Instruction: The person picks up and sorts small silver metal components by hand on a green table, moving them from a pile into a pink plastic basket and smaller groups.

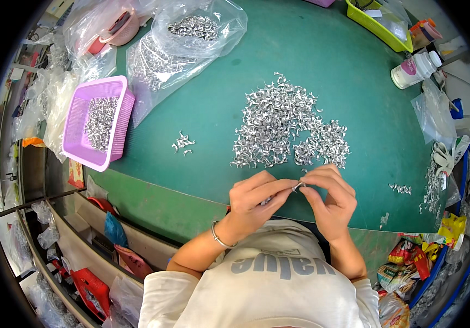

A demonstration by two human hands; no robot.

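A small curved silver metal piece (299, 186) is pinched at the table's near edge between the fingertips of my left hand (248, 199) and my right hand (333, 203). More silvery metal shows within the curled fingers of the left hand, partly hidden. Just beyond both hands lies a large heap of similar curved metal pieces (270, 126), with a smaller heap (325, 143) joined to its right side. Several loose pieces (183, 143) are scattered on the green tabletop (202, 104) to the left.
A purple plastic basket (125, 123) with metal pieces stands at the left. Behind it lies a clear plastic bag (229, 33) of pieces. A white bottle (410, 71) and a yellow-green tray (374, 24) are at the far right. Pieces (400, 188) lie near the right edge.
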